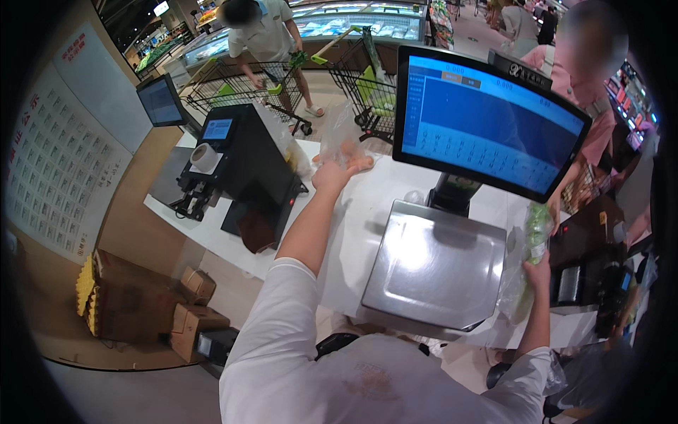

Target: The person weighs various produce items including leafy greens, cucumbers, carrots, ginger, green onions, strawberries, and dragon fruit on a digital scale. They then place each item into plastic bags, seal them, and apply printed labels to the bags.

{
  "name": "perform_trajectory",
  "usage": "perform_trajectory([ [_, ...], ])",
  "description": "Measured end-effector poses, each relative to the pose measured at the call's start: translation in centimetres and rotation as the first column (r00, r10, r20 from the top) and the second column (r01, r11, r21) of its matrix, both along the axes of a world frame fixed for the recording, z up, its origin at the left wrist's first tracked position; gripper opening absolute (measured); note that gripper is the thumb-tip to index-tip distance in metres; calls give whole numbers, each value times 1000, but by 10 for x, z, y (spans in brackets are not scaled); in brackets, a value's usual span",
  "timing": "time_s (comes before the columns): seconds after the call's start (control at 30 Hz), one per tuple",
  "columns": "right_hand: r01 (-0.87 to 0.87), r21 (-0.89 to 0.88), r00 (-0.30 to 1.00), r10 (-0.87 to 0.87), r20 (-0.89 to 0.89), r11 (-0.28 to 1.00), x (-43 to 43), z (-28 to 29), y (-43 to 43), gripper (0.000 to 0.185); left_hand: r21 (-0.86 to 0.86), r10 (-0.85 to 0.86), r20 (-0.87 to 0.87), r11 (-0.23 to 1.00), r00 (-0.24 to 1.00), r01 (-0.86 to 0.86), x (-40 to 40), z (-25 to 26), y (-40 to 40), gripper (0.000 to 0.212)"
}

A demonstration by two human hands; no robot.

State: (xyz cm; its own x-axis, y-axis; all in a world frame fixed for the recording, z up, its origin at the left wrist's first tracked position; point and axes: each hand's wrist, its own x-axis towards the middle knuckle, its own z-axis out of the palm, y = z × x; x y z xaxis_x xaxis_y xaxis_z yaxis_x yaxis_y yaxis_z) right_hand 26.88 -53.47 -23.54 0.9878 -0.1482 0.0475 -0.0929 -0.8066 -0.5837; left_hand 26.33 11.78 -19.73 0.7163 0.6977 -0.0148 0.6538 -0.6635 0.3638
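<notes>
My left hand [329, 177] reaches across the white counter [349, 233] and grips a clear plastic bag [339, 127] with orange produce in it; its fingers are partly hidden. Beside the scale, my right hand [538, 271] holds a clear bag of green produce [537, 228] that bears a label. Another person's hand [554, 212] is close to the upper end of that bag. Between my arms lies the bare steel platform of a weighing scale [437, 265]. Below my right hand, another clear bag with pale green produce [516, 302] rests along the counter's right side.
A lit touchscreen monitor [487, 122] rises behind the scale. A black label printer [254, 164] with a paper roll [204, 158] stands left. Shopping carts [365, 85] and a person in a light shirt [262, 32] are beyond the counter. Cardboard boxes [193, 328] sit lower left.
</notes>
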Motion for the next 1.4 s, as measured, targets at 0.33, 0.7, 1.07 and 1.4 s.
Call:
perform_trajectory([
  [0.33,180,-64,950,-190,-249,982,33,-67,-19,91,-474,167,740,817,651,329,27,43,25,29],
  [0.7,149,-18,954,-148,-261,989,12,-91,-12,104,-349,266,937,670,228,656,-70,165,-48,30],
  [1.07,-75,547,993,13,116,834,-119,105,117,49,-180,-22,977,446,211,877,-175,225,-184,46],
  [1.4,-510,630,782,622,54,586,-108,145,200,60,-295,-38,955,10,295,955,-179,166,-255,38],
])
